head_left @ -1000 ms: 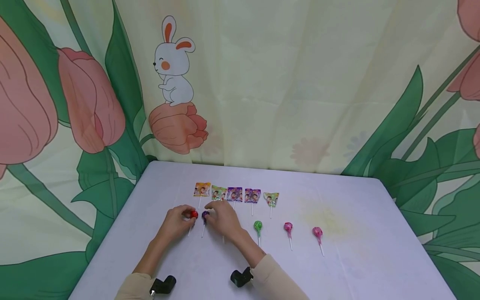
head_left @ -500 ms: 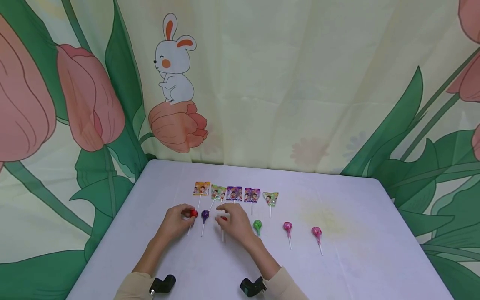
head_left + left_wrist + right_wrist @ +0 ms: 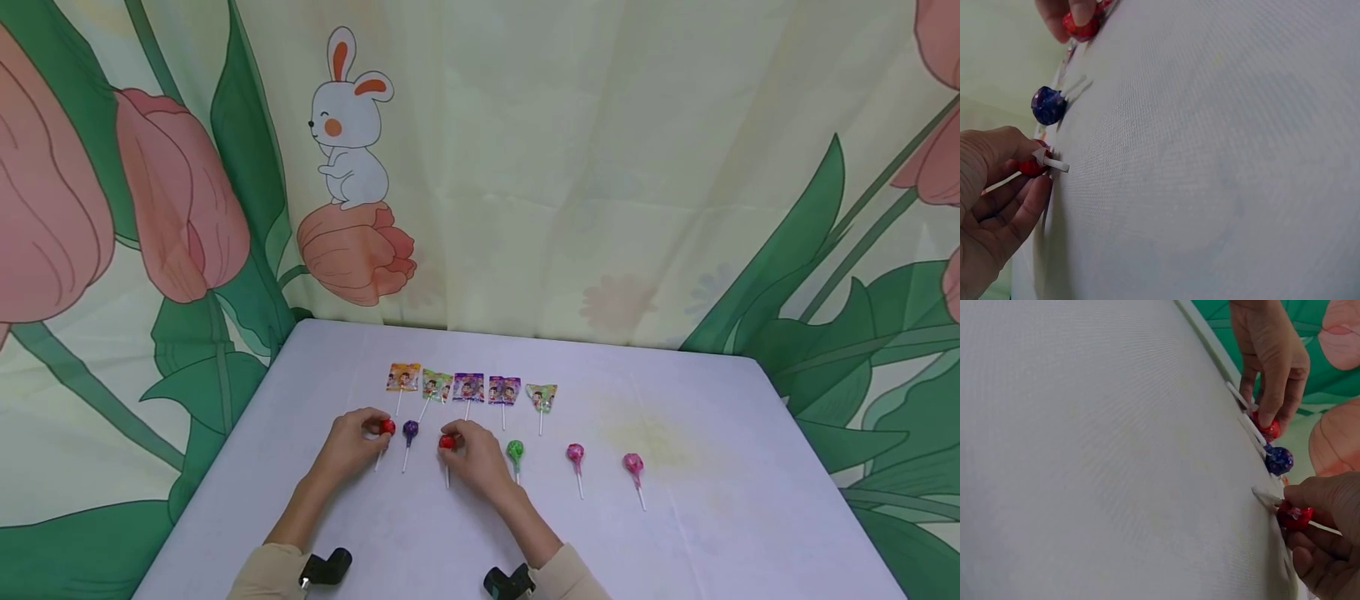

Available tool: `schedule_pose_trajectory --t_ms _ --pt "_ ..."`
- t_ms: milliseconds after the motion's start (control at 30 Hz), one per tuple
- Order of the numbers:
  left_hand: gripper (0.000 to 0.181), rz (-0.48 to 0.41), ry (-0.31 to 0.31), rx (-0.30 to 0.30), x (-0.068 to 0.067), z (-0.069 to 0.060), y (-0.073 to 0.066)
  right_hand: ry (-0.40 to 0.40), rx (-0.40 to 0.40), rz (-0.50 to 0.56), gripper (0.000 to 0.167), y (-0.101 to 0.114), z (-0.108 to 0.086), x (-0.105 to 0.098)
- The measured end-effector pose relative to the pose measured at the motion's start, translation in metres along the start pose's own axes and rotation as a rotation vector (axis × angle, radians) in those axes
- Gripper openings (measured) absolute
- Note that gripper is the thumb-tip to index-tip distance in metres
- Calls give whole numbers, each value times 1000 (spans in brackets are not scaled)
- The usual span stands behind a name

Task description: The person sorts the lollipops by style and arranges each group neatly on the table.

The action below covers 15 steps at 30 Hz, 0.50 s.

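Observation:
At the left of the near row, my left hand point(image 3: 354, 442) pinches the head of a red lollipop point(image 3: 1032, 165) between thumb and fingers; its white stick points toward me. My right hand point(image 3: 480, 460) pinches a second red lollipop point(image 3: 1294, 515) by its head, the stick lying toward me on the cloth. Between the two hands lies a purple-blue lollipop point(image 3: 410, 428), touched by neither. Just right of my right hand is a green lollipop point(image 3: 515, 451), its stick partly behind the hand.
Farther back runs a row of flat-wrapped lollipops: an orange one point(image 3: 403, 377), a green one point(image 3: 437, 385), two purple ones point(image 3: 468, 387) and another green one point(image 3: 542, 397). Two pink lollipops point(image 3: 575, 454) lie to the right on the white-covered table point(image 3: 720, 500). A printed curtain point(image 3: 525, 167) hangs behind.
My right hand has moved right, away from the purple-blue lollipop, and now pinches the second red lollipop. My left hand has stayed on its red lollipop.

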<state>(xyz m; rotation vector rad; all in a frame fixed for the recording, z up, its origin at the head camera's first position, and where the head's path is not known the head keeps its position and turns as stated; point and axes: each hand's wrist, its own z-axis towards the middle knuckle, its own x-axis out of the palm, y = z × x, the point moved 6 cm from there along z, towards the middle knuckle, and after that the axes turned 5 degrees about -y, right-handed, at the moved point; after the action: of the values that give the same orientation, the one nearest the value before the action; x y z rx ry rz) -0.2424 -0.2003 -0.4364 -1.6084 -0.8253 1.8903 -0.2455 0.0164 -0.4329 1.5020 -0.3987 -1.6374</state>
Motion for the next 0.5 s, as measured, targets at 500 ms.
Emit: schedule_pose_trajectory --t_ms 500 --pt "29 4 3 -2 2 1 3 -43 4 53 25 5 14 9"
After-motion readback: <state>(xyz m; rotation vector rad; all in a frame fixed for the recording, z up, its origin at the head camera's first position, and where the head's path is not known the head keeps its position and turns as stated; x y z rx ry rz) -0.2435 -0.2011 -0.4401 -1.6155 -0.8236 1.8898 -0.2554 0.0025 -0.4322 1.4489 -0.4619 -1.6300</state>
